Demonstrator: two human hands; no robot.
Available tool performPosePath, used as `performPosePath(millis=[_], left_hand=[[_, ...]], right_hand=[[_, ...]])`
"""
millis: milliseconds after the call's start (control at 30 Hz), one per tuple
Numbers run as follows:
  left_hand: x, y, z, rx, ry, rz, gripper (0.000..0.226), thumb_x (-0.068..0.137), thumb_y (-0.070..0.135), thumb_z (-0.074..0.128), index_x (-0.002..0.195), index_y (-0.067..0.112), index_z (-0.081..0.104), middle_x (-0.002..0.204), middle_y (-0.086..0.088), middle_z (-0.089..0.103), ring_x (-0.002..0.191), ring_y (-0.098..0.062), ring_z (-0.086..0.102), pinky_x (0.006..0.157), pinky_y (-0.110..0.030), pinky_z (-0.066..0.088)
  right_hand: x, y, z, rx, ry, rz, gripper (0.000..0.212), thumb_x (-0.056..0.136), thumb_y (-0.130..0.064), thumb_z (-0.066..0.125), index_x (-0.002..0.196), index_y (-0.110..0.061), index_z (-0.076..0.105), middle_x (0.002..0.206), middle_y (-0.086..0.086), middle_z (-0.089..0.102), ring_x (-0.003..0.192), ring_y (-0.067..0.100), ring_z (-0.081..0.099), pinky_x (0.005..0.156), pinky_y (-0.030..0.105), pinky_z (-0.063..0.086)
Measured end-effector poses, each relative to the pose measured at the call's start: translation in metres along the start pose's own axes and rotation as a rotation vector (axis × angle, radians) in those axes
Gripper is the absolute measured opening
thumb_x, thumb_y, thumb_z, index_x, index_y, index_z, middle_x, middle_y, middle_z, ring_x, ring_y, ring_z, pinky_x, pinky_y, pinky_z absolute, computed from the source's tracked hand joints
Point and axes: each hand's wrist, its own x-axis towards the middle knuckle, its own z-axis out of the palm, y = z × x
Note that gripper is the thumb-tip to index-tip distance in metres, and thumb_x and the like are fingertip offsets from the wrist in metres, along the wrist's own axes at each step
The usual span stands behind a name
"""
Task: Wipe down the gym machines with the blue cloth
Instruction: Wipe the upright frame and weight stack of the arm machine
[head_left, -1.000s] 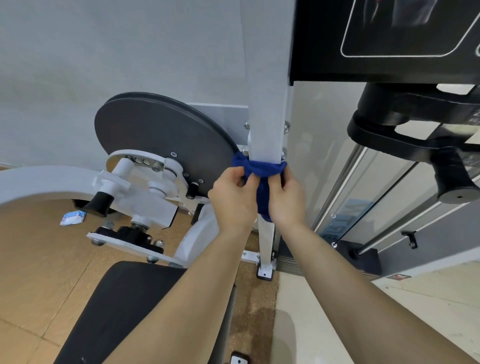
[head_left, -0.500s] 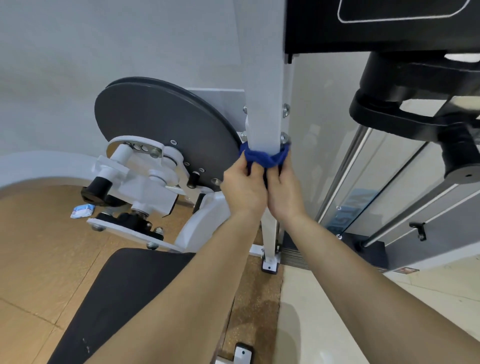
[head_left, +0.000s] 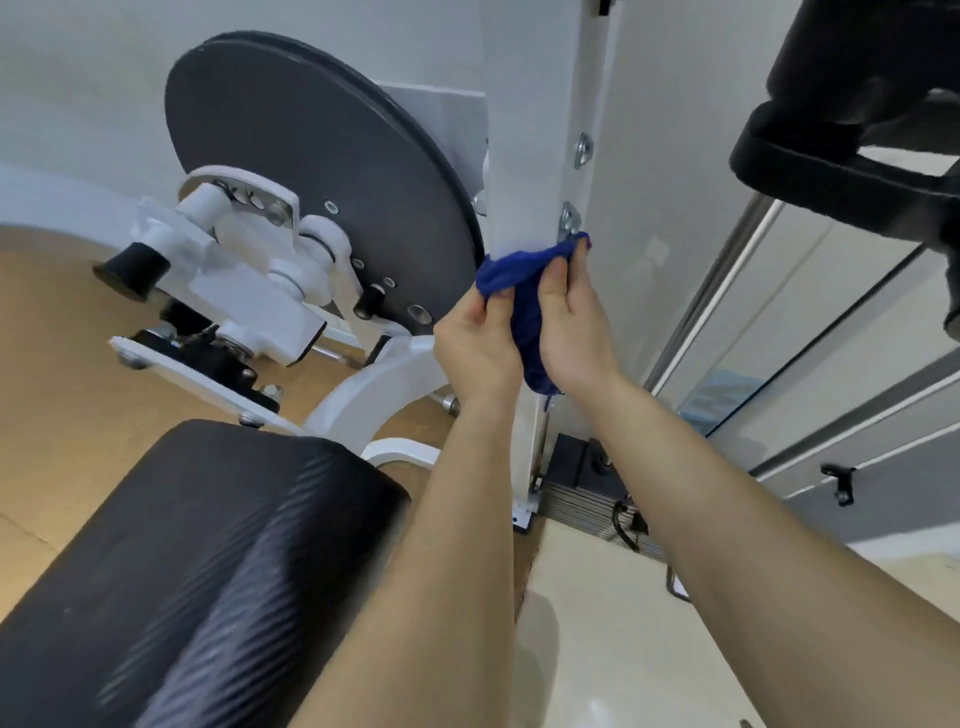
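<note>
white post (head_left: 524, 156) hemmed by grey disc (head_left: 311, 171) left, open floor (head_left: 623, 649) lower right

— Blue cloth (head_left: 524, 270): deep blue, bunched and crumpled, looped around the white upright post (head_left: 530, 156) of the gym machine, pressed against its front face.

— Pinched at both ends, then?

— Yes. Left end gathered above the left hand (head_left: 475, 345), right end tucked under the fingertips of the right hand (head_left: 569, 332), just below a metal bracket. Loose tail hanging down between the two palms, ending near the right wrist.
</note>
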Motion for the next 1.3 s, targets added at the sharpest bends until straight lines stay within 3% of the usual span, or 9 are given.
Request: performPosePath(millis=[100,233,500,633,700,833,967,1133,1300], left_hand=[[0.003,-0.029,0.001,0.061,0.02,0.033,0.02,0.098,0.023,0.06,0.101,0.014,0.077,0.087,0.0,0.077,0.084,-0.012,0.068,0.084,-0.043,0.058],[0.004,-0.063,-0.003,0.17,0.006,0.048,0.016,0.095,0.018,0.06,0.089,0.015,0.075,0.077,-0.002,0.074,0.073,-0.015,0.063,0.078,-0.047,0.058],[0.002,-0.043,-0.008,-0.042,-0.003,0.082,0.021,0.093,0.016,0.066,0.111,0.014,0.077,0.093,0.004,0.078,0.099,-0.016,0.072,0.09,-0.04,0.059],[-0.003,-0.07,-0.009,0.1,0.008,0.144,0.022,0.091,0.018,0.064,0.108,0.024,0.077,0.078,0.002,0.074,0.075,-0.008,0.065,0.079,-0.038,0.06],[-0.006,-0.085,-0.011,0.209,0.021,0.179,0.029,0.091,0.012,0.062,0.114,0.024,0.076,0.064,0.008,0.065,0.06,0.002,0.05,0.067,-0.02,0.054],[-0.016,-0.093,-0.014,0.205,0.046,0.157,0.044,0.09,0.007,0.064,0.129,0.027,0.067,0.07,0.023,0.064,0.063,0.007,0.055,0.071,-0.012,0.052],[-0.038,-0.104,-0.022,0.056,0.117,0.037,0.031,0.084,0.003,0.072,0.112,0.014,0.075,0.091,0.012,0.075,0.086,-0.001,0.07,0.082,-0.025,0.059],[-0.047,-0.104,-0.012,0.032,0.172,-0.035,0.024,0.08,0.021,0.083,0.09,0.03,0.063,0.086,0.014,0.068,0.084,-0.009,0.069,0.075,-0.033,0.06],[-0.048,-0.1,-0.005,0.027,0.036,0.071,0.013,0.092,0.021,0.07,0.103,0.027,0.07,0.104,0.008,0.068,0.097,-0.003,0.064,0.087,-0.025,0.055]], right_hand=[[-0.002,0.029,0.008,-0.069,0.002,-0.035,0.059,0.11,-0.037,0.026,0.16,-0.023,-0.001,0.115,-0.007,0.061,0.093,0.005,0.061,0.07,0.003,0.04],[-0.006,0.076,0.018,-0.131,-0.017,-0.056,0.069,0.108,-0.038,0.034,0.159,-0.027,-0.012,0.12,0.002,0.065,0.097,0.018,0.065,0.077,0.023,0.046],[-0.005,0.056,0.007,0.032,0.106,-0.11,0.048,0.105,-0.032,0.048,0.151,-0.019,0.042,0.118,-0.01,0.068,0.108,0.005,0.065,0.095,0.025,0.051],[-0.006,0.084,0.016,-0.057,0.123,-0.129,0.064,0.103,-0.029,0.053,0.159,-0.029,0.022,0.114,-0.009,0.069,0.102,0.005,0.065,0.088,0.019,0.05],[-0.011,0.113,0.023,-0.109,0.09,-0.101,0.069,0.103,-0.032,0.053,0.161,-0.031,0.015,0.116,-0.007,0.069,0.102,0.009,0.066,0.089,0.025,0.052],[-0.018,0.135,0.022,-0.09,0.104,-0.099,0.066,0.1,-0.032,0.059,0.158,-0.026,0.028,0.103,-0.029,0.064,0.096,-0.005,0.063,0.088,0.021,0.052],[-0.024,0.137,0.008,0.073,0.132,0.013,0.054,0.089,-0.014,0.075,0.139,-0.02,0.057,0.11,-0.024,0.067,0.101,-0.005,0.066,0.092,0.023,0.056],[-0.02,0.114,-0.008,0.167,0.313,0.072,0.023,0.08,-0.015,0.079,0.091,-0.023,0.061,0.083,-0.001,0.07,0.069,0.013,0.067,0.068,0.047,0.061],[-0.026,0.084,-0.011,0.352,0.132,0.0,0.022,0.101,-0.012,0.055,0.087,-0.019,0.07,0.077,-0.012,0.072,0.079,0.004,0.068,0.074,0.023,0.057]])
